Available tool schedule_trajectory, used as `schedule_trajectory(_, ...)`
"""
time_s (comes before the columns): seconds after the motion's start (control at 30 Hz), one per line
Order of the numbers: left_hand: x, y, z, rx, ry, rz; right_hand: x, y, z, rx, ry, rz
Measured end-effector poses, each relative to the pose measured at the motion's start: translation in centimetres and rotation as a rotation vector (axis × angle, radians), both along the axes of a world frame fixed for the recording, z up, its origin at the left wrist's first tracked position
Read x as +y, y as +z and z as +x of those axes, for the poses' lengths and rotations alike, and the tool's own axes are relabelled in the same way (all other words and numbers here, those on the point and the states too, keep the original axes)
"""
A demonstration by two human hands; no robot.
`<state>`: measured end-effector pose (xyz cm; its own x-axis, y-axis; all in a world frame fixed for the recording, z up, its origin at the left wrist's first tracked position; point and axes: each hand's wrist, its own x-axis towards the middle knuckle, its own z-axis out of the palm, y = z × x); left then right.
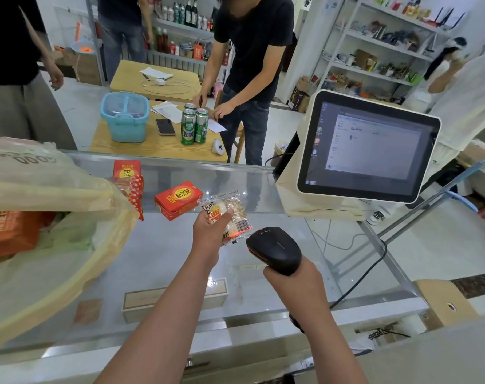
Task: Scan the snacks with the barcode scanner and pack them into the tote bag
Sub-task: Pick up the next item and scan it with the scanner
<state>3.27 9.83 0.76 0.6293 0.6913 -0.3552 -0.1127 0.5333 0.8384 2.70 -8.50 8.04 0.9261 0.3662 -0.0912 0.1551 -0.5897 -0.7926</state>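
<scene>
My left hand (208, 231) grips a clear-wrapped snack packet (230, 214) above the glass counter, its barcode turned toward the scanner. The black barcode scanner (274, 249) is held by my right hand (288, 281), its nose just below and right of the barcode, where a red glow falls. A red snack box (177, 199) lies on the counter behind the packet. Another red box (126, 167) and a red dotted packet (134, 189) sit further left. The pale yellow tote bag (55, 245) stands open at the left, with an orange box (11, 231) inside.
A white point-of-sale screen (368, 153) stands on the counter's right end, and a black cable (360, 281) trails over the glass counter (166, 256). Beyond the counter is a wooden table with green cans (194, 126) and a blue basket (124, 117); people stand around it.
</scene>
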Motion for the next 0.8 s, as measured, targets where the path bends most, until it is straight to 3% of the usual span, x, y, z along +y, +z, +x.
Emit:
schedule_trajectory(0.5, -0.4, 0.0, -0.2, 0.019, 0.021, -0.013, -0.3, -0.5, 0.3, 0.031, 0.006, -0.005)
schedule_trajectory(0.8, 0.2, 0.2, -1.5, 0.038, 0.108, -0.014, 1.2, -2.7, 2.1, 0.252, 0.111, -0.032)
